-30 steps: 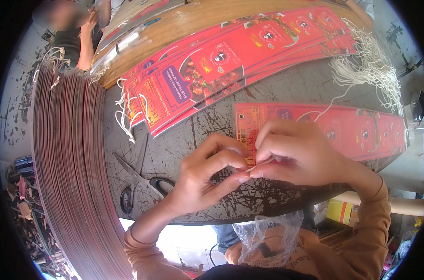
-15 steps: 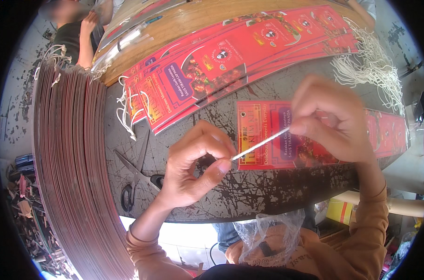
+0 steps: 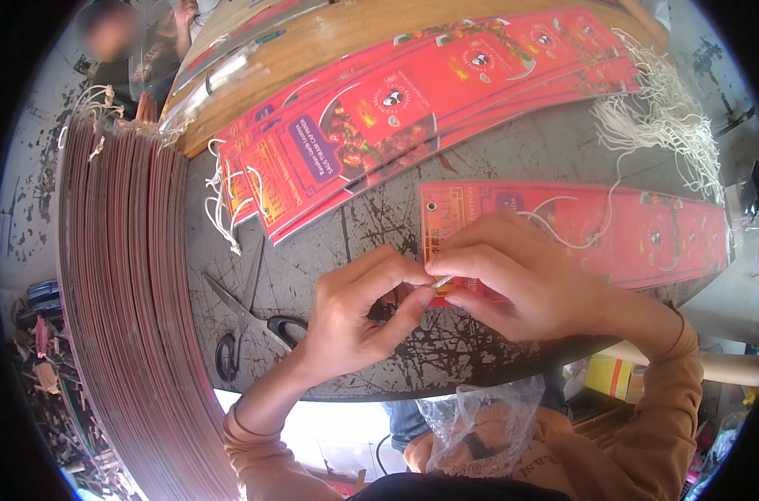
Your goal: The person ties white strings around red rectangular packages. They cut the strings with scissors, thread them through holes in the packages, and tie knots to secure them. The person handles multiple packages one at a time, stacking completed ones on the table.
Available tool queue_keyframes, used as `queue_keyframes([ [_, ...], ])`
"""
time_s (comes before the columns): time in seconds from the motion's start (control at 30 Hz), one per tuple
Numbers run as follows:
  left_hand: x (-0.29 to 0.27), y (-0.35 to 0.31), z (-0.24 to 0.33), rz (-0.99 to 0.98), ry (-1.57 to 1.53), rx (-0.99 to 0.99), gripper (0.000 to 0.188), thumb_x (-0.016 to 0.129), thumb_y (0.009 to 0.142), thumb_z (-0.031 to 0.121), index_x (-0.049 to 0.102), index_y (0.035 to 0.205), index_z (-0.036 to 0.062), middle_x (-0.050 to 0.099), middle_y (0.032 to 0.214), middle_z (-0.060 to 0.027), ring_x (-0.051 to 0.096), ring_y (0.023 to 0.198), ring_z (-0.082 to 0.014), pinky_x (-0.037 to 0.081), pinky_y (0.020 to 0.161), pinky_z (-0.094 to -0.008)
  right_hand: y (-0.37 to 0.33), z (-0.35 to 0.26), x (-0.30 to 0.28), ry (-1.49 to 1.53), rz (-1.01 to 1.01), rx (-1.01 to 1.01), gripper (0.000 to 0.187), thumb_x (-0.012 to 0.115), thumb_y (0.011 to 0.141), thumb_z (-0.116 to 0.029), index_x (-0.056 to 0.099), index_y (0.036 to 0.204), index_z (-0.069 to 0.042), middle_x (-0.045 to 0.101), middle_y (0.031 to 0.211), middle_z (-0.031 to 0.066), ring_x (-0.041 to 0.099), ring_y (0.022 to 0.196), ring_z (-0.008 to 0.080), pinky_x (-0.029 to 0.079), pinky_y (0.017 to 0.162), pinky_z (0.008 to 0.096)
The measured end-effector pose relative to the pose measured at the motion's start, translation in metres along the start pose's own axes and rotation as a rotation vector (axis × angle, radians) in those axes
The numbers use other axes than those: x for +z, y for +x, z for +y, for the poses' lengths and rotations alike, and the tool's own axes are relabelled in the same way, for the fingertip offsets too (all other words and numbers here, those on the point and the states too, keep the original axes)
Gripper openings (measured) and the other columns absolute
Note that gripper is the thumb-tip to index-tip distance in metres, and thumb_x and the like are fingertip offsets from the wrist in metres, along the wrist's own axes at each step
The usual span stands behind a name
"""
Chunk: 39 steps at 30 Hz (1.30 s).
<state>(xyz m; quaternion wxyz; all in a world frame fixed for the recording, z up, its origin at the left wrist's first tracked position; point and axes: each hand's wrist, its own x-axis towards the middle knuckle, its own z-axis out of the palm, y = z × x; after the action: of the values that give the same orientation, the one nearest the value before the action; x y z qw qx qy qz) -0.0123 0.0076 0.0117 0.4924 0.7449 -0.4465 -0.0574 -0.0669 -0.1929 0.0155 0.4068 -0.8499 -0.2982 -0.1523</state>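
Note:
Both my hands meet over the near edge of a red printed card strip [image 3: 647,238]. A short bit of white string [image 3: 443,282] shows between them. My left hand [image 3: 359,313] is closed, thumb and forefinger pinching the string's end. My right hand [image 3: 526,275] closes on the same string from the other side, its fingertips almost touching the left ones. The card strip lies flat with a punched hole [image 3: 432,206] in its left end, and my right hand covers part of it. A loose loop of white string [image 3: 595,238] lies across the strip.
A fan of red card strips [image 3: 379,117], some with strings tied on, lies farther back. White strings [image 3: 659,104] hang in a bundle at the right. Black-handled scissors [image 3: 250,321] rest left of my hands. A tall stack of strips [image 3: 129,275] stands at left. Another person [image 3: 116,50] sits beyond.
My right hand has come down and left to meet my left hand, and the taut string between them now shows only briefly. A string loop now lies over the card strip.

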Motion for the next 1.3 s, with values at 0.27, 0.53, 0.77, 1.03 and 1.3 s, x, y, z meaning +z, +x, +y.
queue_keyframes([
  [0.27, 0.002, -0.002, 0.000, 0.017, 0.028, -0.010, 0.011, 0.067, 0.076, -0.002, 0.060, 0.085, -0.0007, 0.059, 0.073, -0.0094, 0.060, 0.059, -0.0169, 0.046, 0.050, -0.0263, 0.002, 0.003, -0.001, 0.090, 0.016, 0.011, 0.016, 0.062, 0.080, -0.001, 0.052, 0.091, -0.003, 0.050, 0.081, 0.0096, 0.054, 0.069, 0.0254, 0.043, 0.057, 0.0344],
  [0.53, 0.001, -0.004, 0.000, 0.019, 0.027, -0.010, 0.012, 0.068, 0.076, 0.001, 0.061, 0.086, 0.0004, 0.059, 0.073, -0.0091, 0.059, 0.057, -0.0177, 0.044, 0.047, -0.0277, -0.001, 0.004, 0.003, 0.078, -0.005, 0.070, 0.012, 0.060, 0.084, -0.007, 0.049, 0.089, -0.005, 0.049, 0.081, 0.0089, 0.054, 0.064, 0.0267, 0.042, 0.050, 0.0360],
  [0.77, 0.004, -0.004, -0.001, 0.036, 0.056, 0.034, 0.010, 0.068, 0.076, 0.001, 0.061, 0.084, 0.0017, 0.057, 0.070, -0.0082, 0.057, 0.054, -0.0174, 0.042, 0.045, -0.0286, -0.002, 0.004, 0.002, 0.029, 0.005, 0.083, 0.016, 0.062, 0.083, -0.010, 0.048, 0.081, -0.004, 0.050, 0.073, 0.0100, 0.053, 0.059, 0.0280, 0.040, 0.047, 0.0378],
  [1.03, 0.004, -0.004, 0.001, 0.001, 0.062, 0.022, 0.010, 0.068, 0.075, 0.001, 0.061, 0.083, 0.0015, 0.056, 0.069, -0.0078, 0.055, 0.053, -0.0174, 0.040, 0.044, -0.0295, -0.010, 0.012, -0.005, -0.040, -0.062, 0.086, 0.027, 0.070, 0.077, -0.022, 0.051, 0.076, -0.003, 0.049, 0.065, 0.0097, 0.051, 0.053, 0.0272, 0.038, 0.045, 0.0364],
  [1.3, 0.003, -0.005, 0.000, 0.017, 0.032, -0.017, 0.010, 0.067, 0.075, -0.001, 0.061, 0.083, 0.0006, 0.057, 0.071, -0.0091, 0.057, 0.055, -0.0183, 0.041, 0.045, -0.0295, 0.001, 0.002, 0.001, 0.213, 0.011, 0.043, 0.026, 0.069, 0.078, -0.008, 0.054, 0.099, -0.003, 0.053, 0.086, 0.0098, 0.055, 0.071, 0.0218, 0.045, 0.061, 0.0299],
])
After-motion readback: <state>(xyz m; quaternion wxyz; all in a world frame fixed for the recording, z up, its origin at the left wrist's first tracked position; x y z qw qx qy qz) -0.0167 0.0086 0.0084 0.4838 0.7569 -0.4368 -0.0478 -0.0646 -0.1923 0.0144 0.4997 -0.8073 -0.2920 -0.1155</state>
